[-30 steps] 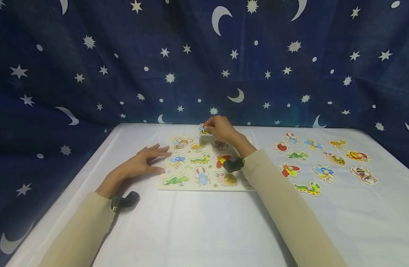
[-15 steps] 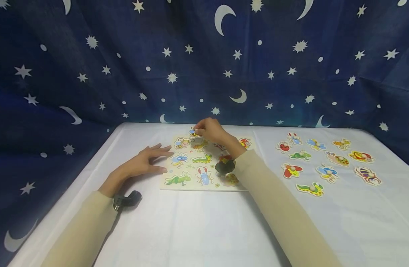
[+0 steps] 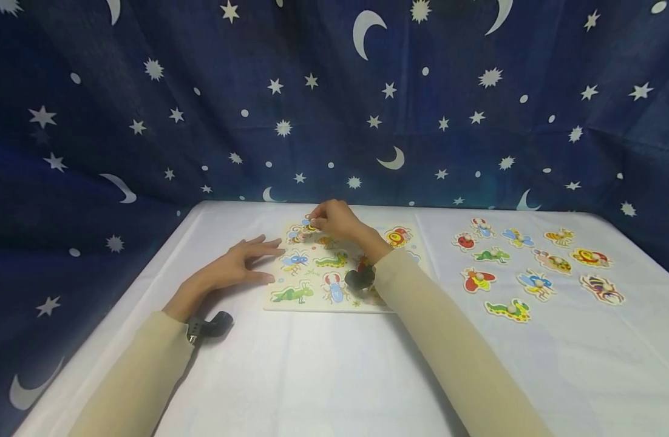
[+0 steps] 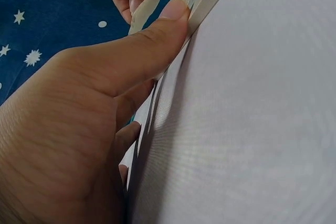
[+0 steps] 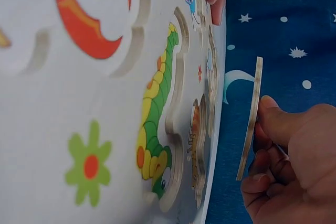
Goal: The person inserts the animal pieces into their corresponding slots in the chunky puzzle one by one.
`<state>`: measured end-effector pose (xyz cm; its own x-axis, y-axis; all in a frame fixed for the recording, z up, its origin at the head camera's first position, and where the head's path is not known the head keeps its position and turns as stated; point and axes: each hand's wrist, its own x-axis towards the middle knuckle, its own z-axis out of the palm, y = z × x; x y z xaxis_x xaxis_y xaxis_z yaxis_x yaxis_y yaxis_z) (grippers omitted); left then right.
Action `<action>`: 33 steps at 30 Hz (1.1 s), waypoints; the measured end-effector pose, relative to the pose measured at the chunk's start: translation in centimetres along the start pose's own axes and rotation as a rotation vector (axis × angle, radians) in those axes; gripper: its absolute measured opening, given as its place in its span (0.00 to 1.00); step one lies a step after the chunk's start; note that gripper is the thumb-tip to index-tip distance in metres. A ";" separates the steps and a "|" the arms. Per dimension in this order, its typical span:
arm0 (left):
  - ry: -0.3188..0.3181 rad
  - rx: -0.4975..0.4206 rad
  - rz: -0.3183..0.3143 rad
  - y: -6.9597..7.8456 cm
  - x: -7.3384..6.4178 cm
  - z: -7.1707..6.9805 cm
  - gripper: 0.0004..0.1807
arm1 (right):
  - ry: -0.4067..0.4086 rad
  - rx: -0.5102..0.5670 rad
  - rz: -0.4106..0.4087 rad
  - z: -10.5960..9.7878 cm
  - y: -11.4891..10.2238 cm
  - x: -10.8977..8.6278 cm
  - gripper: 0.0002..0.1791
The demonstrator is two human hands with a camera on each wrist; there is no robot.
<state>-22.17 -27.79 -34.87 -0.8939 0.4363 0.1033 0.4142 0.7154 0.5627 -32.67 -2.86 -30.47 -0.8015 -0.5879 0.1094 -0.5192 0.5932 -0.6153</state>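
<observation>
A white puzzle board (image 3: pixel 315 303) with recessed insect pictures lies on the table. My right hand (image 3: pixel 340 221) pinches a bee puzzle piece (image 3: pixel 308 225) above the board's far left corner, near the bee recess (image 3: pixel 295 235). In the right wrist view the piece (image 5: pixel 251 121) appears edge-on, held off the board between thumb and fingers (image 5: pixel 273 169). My left hand (image 3: pixel 233 264) rests at the board's left side, fingers spread, with its thumb (image 4: pixel 176 11) touching the board edge in the left wrist view. The right arm hides part of the board.
Several loose knobbed insect pieces lie on the white cloth at the right, among them a caterpillar (image 3: pixel 509 310), a ladybird (image 3: pixel 465 241) and a spider-like one (image 3: pixel 602 288). A dark blue curtain (image 3: pixel 334 139) with stars and moons hangs behind the table.
My right hand has carried the bee piece left and slightly toward me, from behind the board to above its far left corner. The left hand has stayed in place.
</observation>
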 end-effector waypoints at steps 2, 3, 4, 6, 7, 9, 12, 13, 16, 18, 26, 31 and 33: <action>-0.002 0.000 0.008 -0.1 -0.1 0.0 0.34 | -0.002 0.008 0.006 0.2 -0.1 0.0 0.11; -0.003 0.001 0.011 -0.1 -0.1 0.0 0.34 | -0.003 0.007 0.009 0.3 -0.1 0.0 0.11; -0.003 0.001 0.014 -0.2 -0.1 0.0 0.34 | -0.005 0.003 0.011 0.4 -0.2 0.1 0.11; -0.006 0.004 0.015 -0.2 -0.2 -0.1 0.34 | -0.005 0.001 0.018 0.7 -0.3 0.1 0.12; -0.007 0.006 0.014 -0.3 -0.2 -0.1 0.34 | -0.007 -0.001 0.020 0.8 -0.3 0.1 0.12; -0.006 0.006 0.013 -0.3 -0.2 -0.1 0.34 | -0.007 -0.003 0.022 1.1 -0.4 0.1 0.12; -0.007 0.004 0.012 -0.4 -0.2 -0.1 0.34 | -0.003 -0.013 0.016 1.5 -0.5 0.0 0.11; -0.007 0.002 0.013 -0.4 -0.3 -0.1 0.34 | 0.000 -0.021 0.010 1.6 -0.6 0.0 0.11; -0.005 0.001 0.014 -0.4 -0.3 -0.2 0.34 | 0.007 -0.037 -0.006 1.8 -0.8 0.1 0.12; -0.003 0.001 0.011 -0.4 -0.3 -0.2 0.34 | 0.005 -0.038 -0.008 2.0 -0.9 0.1 0.12; -0.012 -0.001 0.004 -0.4 -0.4 -0.2 0.34 | 0.003 -0.068 0.013 2.7 -1.2 0.4 0.11; -0.008 0.001 0.011 -0.4 -0.5 -0.2 0.34 | 0.022 -0.106 0.016 3.2 -1.4 0.6 0.10; -0.007 0.001 0.015 -0.4 -0.5 -0.3 0.34 | 0.028 -0.115 0.027 3.4 -1.4 0.7 0.10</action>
<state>-21.91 -28.42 -34.91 -0.8863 0.4508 0.1059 0.4278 0.7094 0.5602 -31.49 -5.99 -32.13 -0.8229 -0.5560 0.1166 -0.5262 0.6687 -0.5253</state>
